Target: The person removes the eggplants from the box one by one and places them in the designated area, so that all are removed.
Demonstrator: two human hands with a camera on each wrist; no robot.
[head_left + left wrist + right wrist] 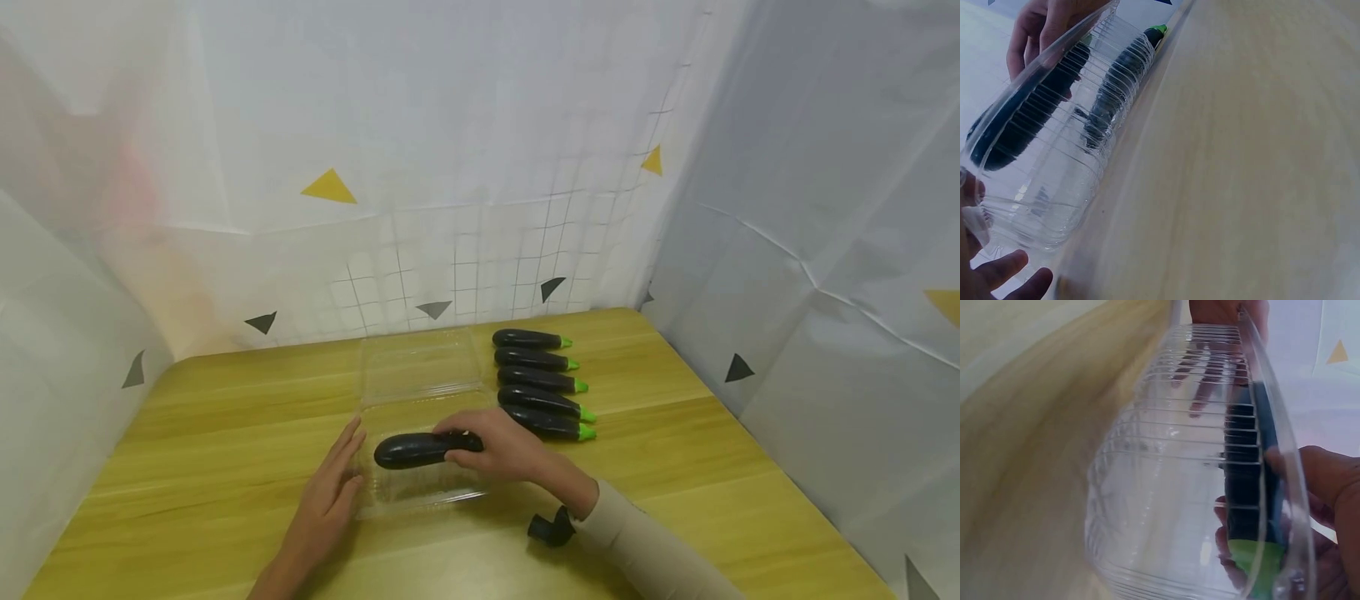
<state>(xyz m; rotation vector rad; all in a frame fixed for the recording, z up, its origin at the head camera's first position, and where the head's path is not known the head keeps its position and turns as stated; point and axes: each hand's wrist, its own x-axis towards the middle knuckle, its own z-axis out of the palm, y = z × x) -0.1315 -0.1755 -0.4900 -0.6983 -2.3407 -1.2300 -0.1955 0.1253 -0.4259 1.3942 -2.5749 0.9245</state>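
Eggplant [417,449] number one lay across the near half of the clear clamshell container [420,492], roughly in the middle of the counter [225,433], with our right hand [504,447] curled over its stem end and gripping it; the right wrist view showed the green stem cap just inside the ribbed wall, against our fingers. We judged this grip to be chosen so that the dark body could be laid lengthwise in the tray without touching the side walls. Our left hand [332,487] was flat, fingers straight and together, pressed against the left wall of the container, apparently to keep the light plastic from sliding; the left wrist view showed our fingertips [1004,270] beside the ribbed wall. The hinged lid [418,364] lay open and flat on the far side, so the tray was open from above. Five more eggplants [542,386] lay in a row just right of the lid, parallel, green stems pointing right, the nearest one just behind our right hand. We noted free counter to the left of the container and along the near edge, and a narrower strip to the right before the counter met the draped sheet [825,275]. A small black object [551,527] showed at our right wrist.
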